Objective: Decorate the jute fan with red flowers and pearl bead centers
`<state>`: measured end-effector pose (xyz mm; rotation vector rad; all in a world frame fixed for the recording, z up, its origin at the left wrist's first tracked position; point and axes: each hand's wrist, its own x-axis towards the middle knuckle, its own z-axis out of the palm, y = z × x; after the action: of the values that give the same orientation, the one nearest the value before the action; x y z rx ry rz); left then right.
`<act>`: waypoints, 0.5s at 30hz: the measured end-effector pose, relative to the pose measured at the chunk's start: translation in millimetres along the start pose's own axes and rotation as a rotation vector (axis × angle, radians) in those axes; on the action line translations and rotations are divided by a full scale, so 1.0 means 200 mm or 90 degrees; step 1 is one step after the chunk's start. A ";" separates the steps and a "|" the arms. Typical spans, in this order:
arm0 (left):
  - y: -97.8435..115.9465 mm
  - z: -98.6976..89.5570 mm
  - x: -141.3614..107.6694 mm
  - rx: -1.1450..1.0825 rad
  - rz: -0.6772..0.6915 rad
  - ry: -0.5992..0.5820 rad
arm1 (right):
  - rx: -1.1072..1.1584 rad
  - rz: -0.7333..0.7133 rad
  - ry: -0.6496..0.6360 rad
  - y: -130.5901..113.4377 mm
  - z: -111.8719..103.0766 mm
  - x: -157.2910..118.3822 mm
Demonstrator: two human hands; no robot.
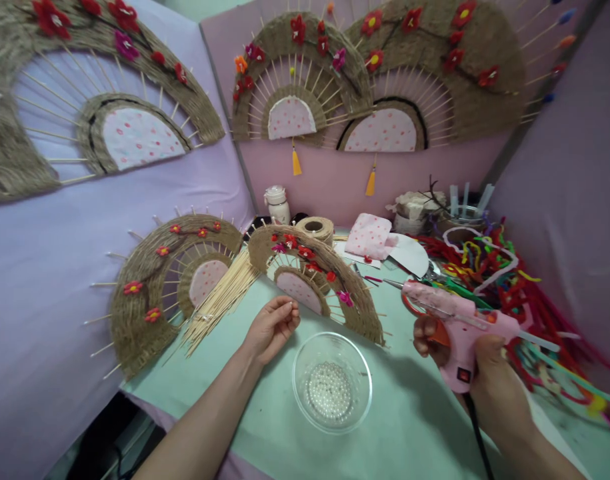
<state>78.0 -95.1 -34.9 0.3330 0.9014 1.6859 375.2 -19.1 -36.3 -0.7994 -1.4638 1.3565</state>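
Observation:
My right hand (pixel 489 380) is wrapped round the handle of a pink hot glue gun (pixel 459 320), fingers at its orange trigger, nozzle pointing left. A clear glue stick (pixel 539 341) sticks out of its back. My left hand (pixel 275 327) is closed in a pinch on a tiny white pearl bead (pixel 291 305), mostly covered by the fingertips. Just right of that hand stands a clear plastic bowl (pixel 332 337) with many pearl beads (pixel 329 391) inside. Behind the hands, a twine-wrapped fan (pixel 355 280) with red and magenta flowers stands tilted on the table.
Another twine fan (pixel 135 333) and a bundle of thin sticks (pixel 219 300) are at the left. A twine roll (pixel 315 228), white bottle (pixel 277 203) and dotted cloth (pixel 369 235) sit behind. Colourful pipe cleaners (pixel 489 267) pile up at right. Large fans (pixel 439 60) hang on the walls.

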 end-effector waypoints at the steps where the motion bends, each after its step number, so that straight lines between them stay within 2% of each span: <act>1: 0.00 0.00 0.00 0.007 0.004 0.003 | 0.006 0.004 -0.012 0.00 0.00 0.00; 7: -0.02 -0.01 0.02 0.049 0.045 0.014 | 0.026 -0.028 -0.059 0.01 0.01 -0.01; 15: -0.03 -0.01 0.03 0.062 0.081 0.025 | -0.096 -0.041 -0.024 -0.01 0.01 -0.02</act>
<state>79.4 -90.5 -41.6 0.4320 1.0120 1.7738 374.5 -24.8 -35.6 -0.8190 -1.6226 1.2299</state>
